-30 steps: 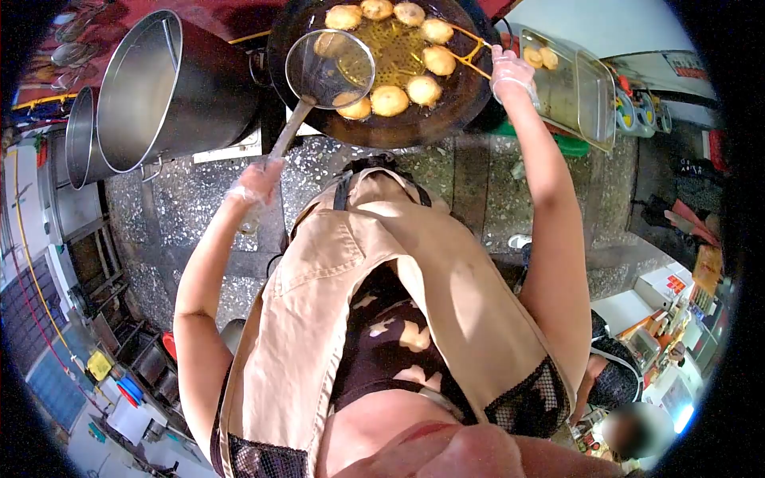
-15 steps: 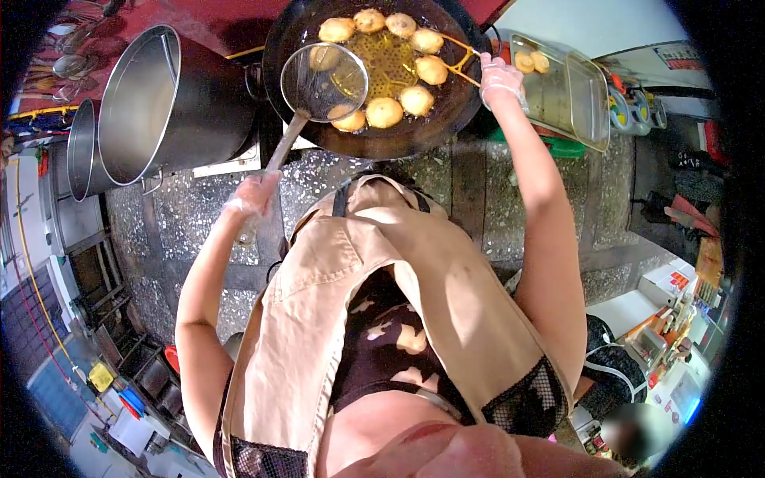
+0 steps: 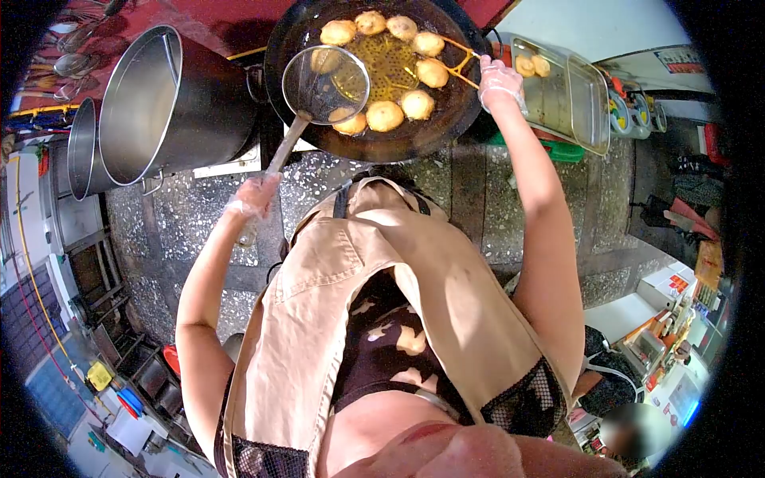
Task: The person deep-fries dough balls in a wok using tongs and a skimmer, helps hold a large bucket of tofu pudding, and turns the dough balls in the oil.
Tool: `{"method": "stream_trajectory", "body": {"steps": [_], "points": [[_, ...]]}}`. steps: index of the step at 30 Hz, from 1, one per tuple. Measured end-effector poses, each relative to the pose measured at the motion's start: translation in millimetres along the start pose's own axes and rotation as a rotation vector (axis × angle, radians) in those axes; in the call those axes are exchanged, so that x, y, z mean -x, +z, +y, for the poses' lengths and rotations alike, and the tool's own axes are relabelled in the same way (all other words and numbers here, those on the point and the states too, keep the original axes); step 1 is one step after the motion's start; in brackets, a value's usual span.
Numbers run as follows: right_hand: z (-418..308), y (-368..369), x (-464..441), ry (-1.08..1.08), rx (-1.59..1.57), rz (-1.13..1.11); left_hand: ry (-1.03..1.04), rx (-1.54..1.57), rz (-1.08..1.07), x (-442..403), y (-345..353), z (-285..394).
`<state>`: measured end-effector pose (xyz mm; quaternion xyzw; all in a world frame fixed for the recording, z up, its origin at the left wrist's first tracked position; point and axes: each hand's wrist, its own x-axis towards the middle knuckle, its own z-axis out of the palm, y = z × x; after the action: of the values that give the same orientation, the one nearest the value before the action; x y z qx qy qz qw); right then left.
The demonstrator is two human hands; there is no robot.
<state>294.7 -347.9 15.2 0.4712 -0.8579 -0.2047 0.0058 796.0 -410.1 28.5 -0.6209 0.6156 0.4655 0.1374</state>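
A wide dark wok (image 3: 434,131) of bubbling oil stands in front of me, with a ring of golden fried dough balls (image 3: 385,116) floating in it. My left hand (image 3: 256,196), in a clear plastic glove, is closed around the handle of a round mesh skimmer (image 3: 327,84). The skimmer's basket is over the left part of the wok, and balls show through and beneath it. My right hand (image 3: 500,80), also gloved, grips a pair of orange tongs (image 3: 460,64). Their two tips are apart, beside the balls at the wok's right side.
Right of the wok, a metal tray (image 3: 570,103) holds a few fried balls (image 3: 532,65), above a green container (image 3: 564,151). A large pot (image 3: 211,99) and a smaller pot (image 3: 82,151) stand left. Ladles (image 3: 76,65) lie at upper left. Another person (image 3: 629,430) is at lower right.
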Motion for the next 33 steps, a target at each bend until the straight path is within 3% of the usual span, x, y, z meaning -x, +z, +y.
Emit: {"method": "stream_trajectory", "body": {"steps": [11, 17, 21, 25, 33], "points": [[-3.5, -4.9, 4.5, 0.019, -0.029, -0.032, -0.044, 0.125, -0.003, 5.6, -1.1, 6.5], [-1.4, -30.5, 43.2, 0.072, -0.113, 0.022, -0.042, -0.031, -0.016, -2.3, -2.7, 0.0], [14.9, -51.5, 91.5, 0.057, -0.207, -0.172, -0.074, 0.100, -0.038, -3.6, -1.3, -0.6], [34.4, -49.1, 130.8, -0.108, -0.374, -0.388, -0.069, 0.063, -0.027, 4.4, -4.6, 7.6], [4.9, -49.3, 135.7, -0.115, -0.158, -0.408, -0.020, 0.060, -0.022, 6.8, -6.3, 11.0]]}}
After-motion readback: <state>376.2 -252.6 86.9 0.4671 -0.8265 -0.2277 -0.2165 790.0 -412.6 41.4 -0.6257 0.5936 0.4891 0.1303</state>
